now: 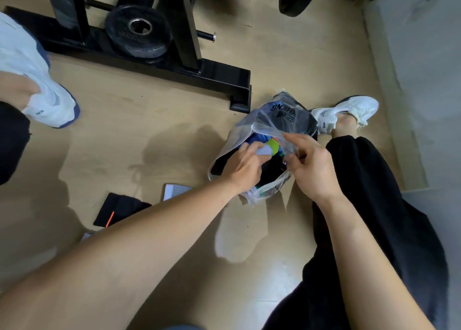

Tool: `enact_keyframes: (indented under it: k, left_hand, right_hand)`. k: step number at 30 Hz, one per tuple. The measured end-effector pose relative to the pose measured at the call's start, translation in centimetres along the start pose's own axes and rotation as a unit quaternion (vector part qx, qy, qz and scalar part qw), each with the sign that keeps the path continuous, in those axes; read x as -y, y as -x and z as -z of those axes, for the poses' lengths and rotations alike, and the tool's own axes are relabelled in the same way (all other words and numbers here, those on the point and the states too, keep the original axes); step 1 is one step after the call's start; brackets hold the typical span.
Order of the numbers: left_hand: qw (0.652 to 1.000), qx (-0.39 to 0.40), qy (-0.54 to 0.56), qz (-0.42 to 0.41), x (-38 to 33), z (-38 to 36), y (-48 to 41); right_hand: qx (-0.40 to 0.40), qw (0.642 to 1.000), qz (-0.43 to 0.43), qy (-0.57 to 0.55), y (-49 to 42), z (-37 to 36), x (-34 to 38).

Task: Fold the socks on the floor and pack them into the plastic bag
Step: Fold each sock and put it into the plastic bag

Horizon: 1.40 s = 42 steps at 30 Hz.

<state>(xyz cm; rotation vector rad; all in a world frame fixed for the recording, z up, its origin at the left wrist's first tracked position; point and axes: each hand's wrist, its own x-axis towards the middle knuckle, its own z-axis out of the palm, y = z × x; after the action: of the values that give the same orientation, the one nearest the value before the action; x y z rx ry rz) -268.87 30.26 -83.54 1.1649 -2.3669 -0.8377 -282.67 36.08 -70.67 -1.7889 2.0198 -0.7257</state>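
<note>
The left hand (245, 166) curls its fingers round a folded sock (266, 150) (white with a green band), holding it at the mouth of the plastic bag (264, 120). The right hand (311, 167) pinches the bag's rim to keep it open. Dark and blue socks already lie inside. On the floor (174, 105) a black sock (119, 208) and a pale dotted sock (174, 191) remain, so packing seems well along but unfinished.
</note>
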Motion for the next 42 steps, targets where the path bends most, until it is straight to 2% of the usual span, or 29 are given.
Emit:
enact_keyframes:
  k: [2, 5, 8, 10, 13, 18, 21, 24, 26, 29, 31, 34, 36, 39, 42]
  left_hand:
    - [0.999, 0.031, -0.004, -0.009, 0.2, -0.4, -1.1]
    - [0.992, 0.129, -0.001, 0.004, -0.4, -0.3, -2.7]
    - [0.979, 0.195, 0.057, 0.001, -0.4, -0.3, -3.5]
    - [0.975, 0.183, 0.124, -0.004, -0.1, -0.1, -2.9]
    - [0.975, 0.104, 0.194, -0.023, 0.3, 0.9, -0.5]
    - [0.987, 0.007, 0.151, -0.046, 3.8, 5.0, 6.1]
    - [0.997, 0.0, 0.076, 0.02, 7.2, 7.3, 9.1]
    - [0.992, 0.052, 0.035, 0.109, 10.6, 7.6, 10.5]
    - [0.983, 0.117, 0.02, 0.143, 12.3, 6.9, 11.1]
    - [0.963, 0.187, -0.115, 0.155, 13.4, 5.6, 12.3]
    - [0.954, 0.194, -0.17, 0.151, 13.4, 5.0, 13.0]
    - [0.949, 0.178, -0.186, 0.182, 12.9, 4.7, 12.8]
    - [0.952, 0.169, -0.144, 0.209, 12.6, 4.9, 12.6]
    - [0.949, 0.188, -0.027, 0.253, 12.3, 6.1, 12.4]
    - [0.946, 0.196, 0.062, 0.25, 11.8, 8.0, 12.1]
  right_hand:
    - [-0.002, 1.0, -0.008, -0.002, -0.3, 0.0, -0.3]
    - [-0.002, 1.0, -0.012, -0.005, -0.6, -0.1, -0.7]
    - [0.004, 1.0, -0.019, -0.003, -0.7, -0.2, -0.9]
    - [0.014, 1.0, -0.023, -0.014, -0.6, -0.3, -0.9]
    - [0.035, 0.999, -0.024, -0.008, -0.3, -0.6, -0.6]
    - [0.047, 0.998, 0.027, 0.043, 0.2, -1.9, 0.4]
    - [0.001, 0.992, 0.071, 0.1, 0.4, -2.5, 1.3]
    - [-0.015, 0.99, 0.101, 0.093, 0.7, -2.8, 2.8]
    - [0.025, 0.991, 0.113, 0.069, 1.3, -3.3, 3.7]
    - [0.122, 0.988, 0.093, 0.007, 2.5, -5.0, 3.9]
    - [0.176, 0.982, 0.07, -0.028, 3.2, -6.3, 3.5]
    - [0.231, 0.971, 0.043, -0.052, 3.8, -8.2, 3.2]
    - [0.253, 0.965, 0.012, -0.067, 4.0, -9.0, 3.3]
    - [0.278, 0.957, -0.026, -0.072, 4.0, -10.0, 3.0]
    - [0.284, 0.953, -0.068, -0.084, 4.2, -10.4, 2.8]
